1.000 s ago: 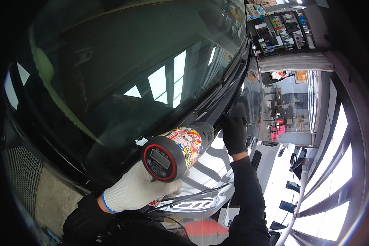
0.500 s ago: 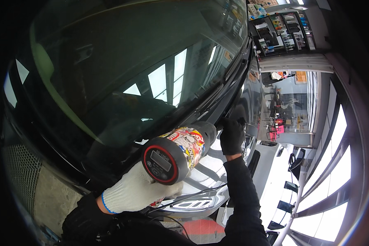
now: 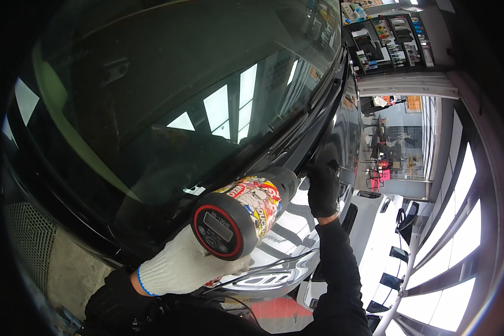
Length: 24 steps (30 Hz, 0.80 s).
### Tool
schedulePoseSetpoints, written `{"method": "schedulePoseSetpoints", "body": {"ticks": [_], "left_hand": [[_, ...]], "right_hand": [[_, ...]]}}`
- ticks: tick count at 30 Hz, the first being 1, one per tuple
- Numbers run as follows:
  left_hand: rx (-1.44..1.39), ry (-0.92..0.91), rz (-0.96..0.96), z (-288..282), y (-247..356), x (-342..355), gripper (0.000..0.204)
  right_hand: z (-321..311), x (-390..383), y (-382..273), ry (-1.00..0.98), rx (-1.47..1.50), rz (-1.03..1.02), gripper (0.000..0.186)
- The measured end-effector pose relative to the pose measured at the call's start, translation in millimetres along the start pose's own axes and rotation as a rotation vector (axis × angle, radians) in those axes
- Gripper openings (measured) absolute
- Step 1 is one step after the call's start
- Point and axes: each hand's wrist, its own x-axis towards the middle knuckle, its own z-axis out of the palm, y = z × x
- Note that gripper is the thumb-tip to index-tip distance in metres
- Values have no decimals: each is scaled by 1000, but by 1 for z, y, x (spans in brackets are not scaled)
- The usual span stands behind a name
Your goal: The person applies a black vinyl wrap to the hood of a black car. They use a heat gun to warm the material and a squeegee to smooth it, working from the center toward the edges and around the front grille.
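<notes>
My left hand (image 3: 176,262), in a white knit glove with a blue cuff edge, is closed around the grip of a heat gun (image 3: 256,204). The gun's body is wrapped in colourful stickers, and its round back end has a small display inside a red ring. Its dark nozzle points away toward the base of a car's windshield (image 3: 151,84). Just right of the nozzle, my right hand (image 3: 323,191) wears a black glove, its fingers curled at the dark panel edge (image 3: 305,148) below the glass. Whatever those fingertips pinch, if anything, is hidden.
The wiper (image 3: 297,126) lies along the windshield's base. A cable (image 3: 274,261) crosses over the glossy hood (image 3: 288,227) under my arms. Another white car (image 3: 375,224) stands to the right. Shelves of bottles (image 3: 389,45) line the far wall; a perforated mat (image 3: 28,241) lies at lower left.
My right hand has shifted slightly right and nearer to me, away from the nozzle tip. The heat gun stays in my left hand, almost in the same place.
</notes>
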Motion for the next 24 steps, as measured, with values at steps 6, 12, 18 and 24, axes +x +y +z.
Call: {"method": "schedulePoseSetpoints", "body": {"ticks": [6,12,18,24], "left_hand": [[-46,18,-57,0,5,0,30],[-38,40,-48,1,4,1,30],[-49,43,-57,3,2,6,39],[-158,-14,-59,1,11,3,37]], "right_hand": [[-1,-13,-5,15,37,101,24],[-2,-12,-6,71,-42,-43,28],[-6,10,-5,-27,114,187,55],[6,12,8,-152,-157,-40,40]]}}
